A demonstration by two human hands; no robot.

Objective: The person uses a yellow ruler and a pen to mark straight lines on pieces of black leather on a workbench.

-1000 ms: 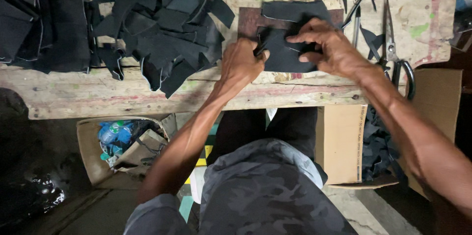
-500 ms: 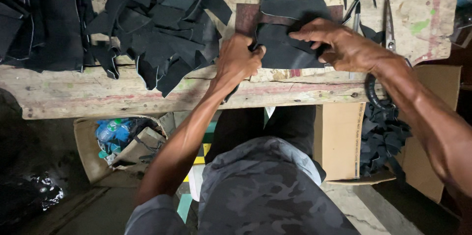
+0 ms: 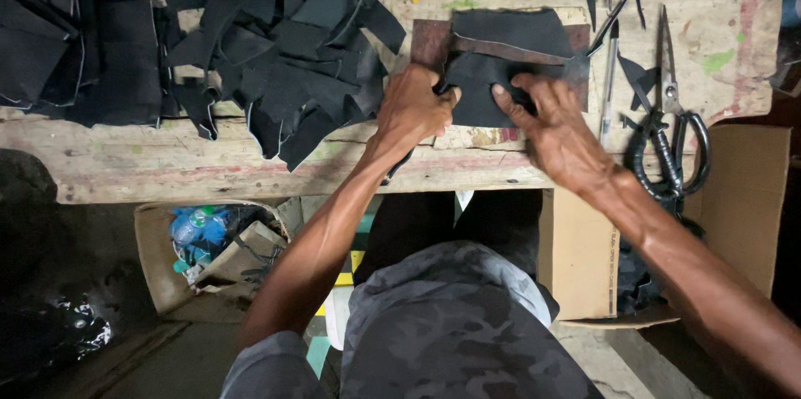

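Left hand (image 3: 415, 107) fisted, right hand (image 3: 555, 128) flat

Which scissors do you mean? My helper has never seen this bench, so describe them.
On the wooden workbench, look right of the right hand, near the bench's right end. The scissors lie there, blades pointing away, with big black loop handles, unlike the thin pen-like tool beside them.

An open brown cardboard box (image 3: 588, 257) stands on the floor below the tabletop's right end. A second cardboard box (image 3: 154, 249), lower left, holds blue plastic wrappers (image 3: 196, 228).
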